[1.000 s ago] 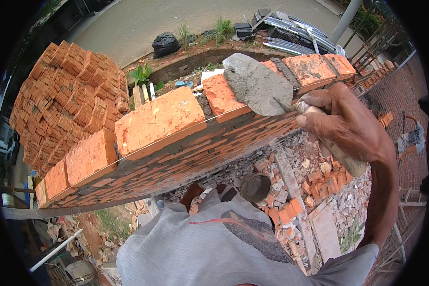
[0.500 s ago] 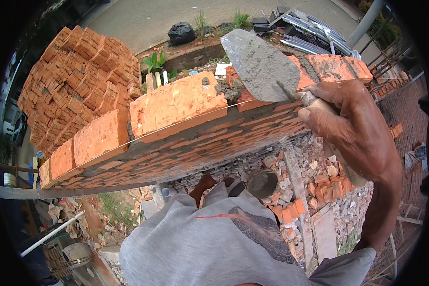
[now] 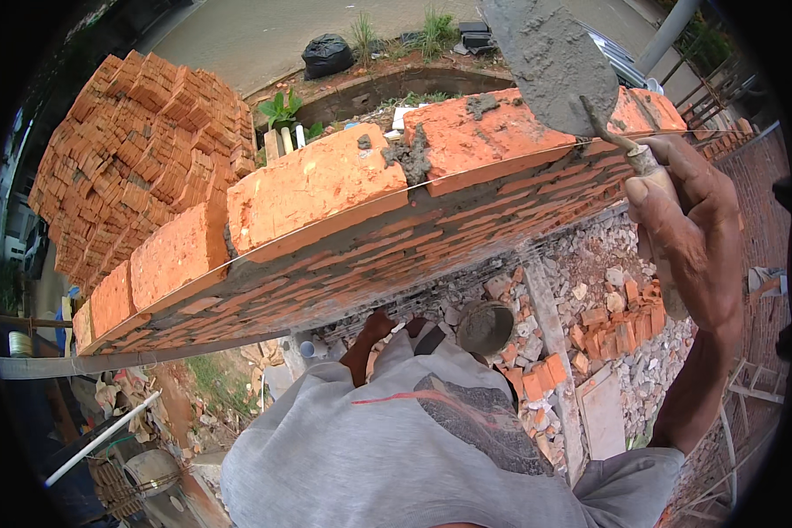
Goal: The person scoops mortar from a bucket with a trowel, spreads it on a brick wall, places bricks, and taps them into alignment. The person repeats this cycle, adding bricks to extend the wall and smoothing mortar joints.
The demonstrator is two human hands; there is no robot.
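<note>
My right hand (image 3: pixel 691 220) is closed around the handle of a mortar-smeared trowel (image 3: pixel 559 66). The grey blade overlaps the right part of the wall top in view; whether it touches the bricks I cannot tell. Left of the blade lies an orange-red brick (image 3: pixel 466 136) with a dab of mortar on it. Grey mortar (image 3: pixel 409 157) fills the gap toward a paler brick (image 3: pixel 317 194). A thin string runs along the top course's near edge. Low beside my shirt, my left hand (image 3: pixel 378 326) hangs below the wall; its fingers are too small to make out.
The brick wall (image 3: pixel 370 251) curves across in front of me. Beyond it stand a large brick stack (image 3: pixel 141 158) and a black bag (image 3: pixel 327 56). Below, a round bucket (image 3: pixel 485 327), rubble and loose bricks (image 3: pixel 623 330) lie by a concrete beam (image 3: pixel 550 326).
My right hand and the trowel have moved right and the blade farther up in the picture, uncovering the orange-red brick and its mortar dab. My left hand stays low by my shirt.
</note>
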